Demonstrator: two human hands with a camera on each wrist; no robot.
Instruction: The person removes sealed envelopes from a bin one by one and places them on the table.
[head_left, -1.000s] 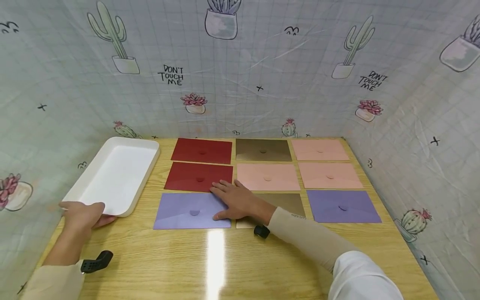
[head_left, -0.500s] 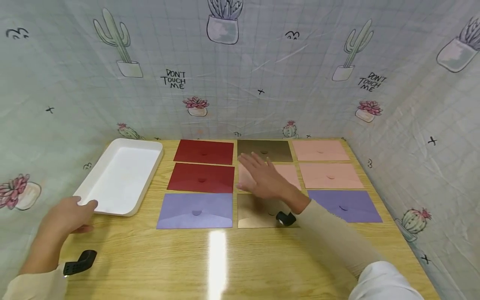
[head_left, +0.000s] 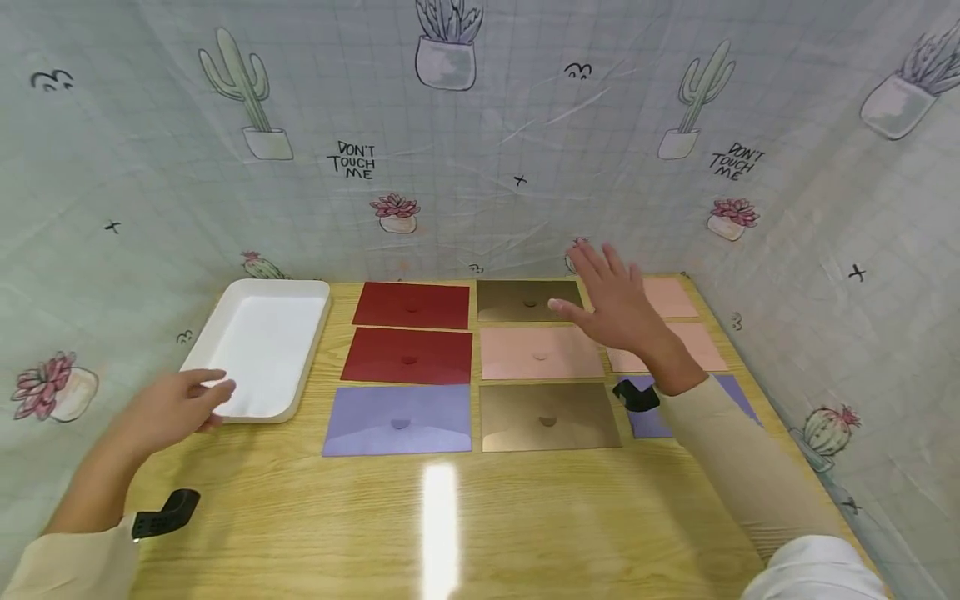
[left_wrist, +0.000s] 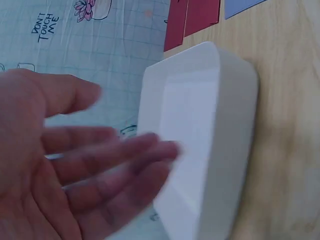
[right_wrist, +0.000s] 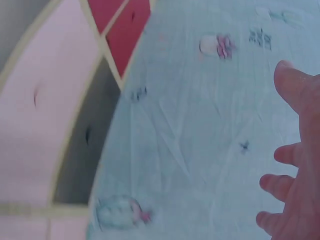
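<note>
A shallow white tray point(head_left: 258, 350) stands on the table at the left. Just off its near left corner hovers my left hand point(head_left: 168, 408), its fingers loosely bent; the left wrist view shows a gap between fingers and tray. Flat envelopes lie in three rows: two red point(head_left: 407, 356), two brown-gold point(head_left: 551, 417), two purple point(head_left: 397, 421) and three pink point(head_left: 540, 352). Raised above the right-hand envelopes is my right hand point(head_left: 618, 304), with fingers extended and thumb apart, holding nothing. It and its forearm partly cover the pink and purple envelopes of the right column.
A wooden table point(head_left: 360, 525) carries everything, with a bright light streak near its front. Cloth printed with cacti point(head_left: 517, 125) hangs close behind the table and along both sides. A black wrist strap point(head_left: 636, 395) sits on each arm.
My right hand has risen off the left and middle envelopes and moved right and away from me. The left hand has let go of the tray's corner. The envelopes stay in their layout.
</note>
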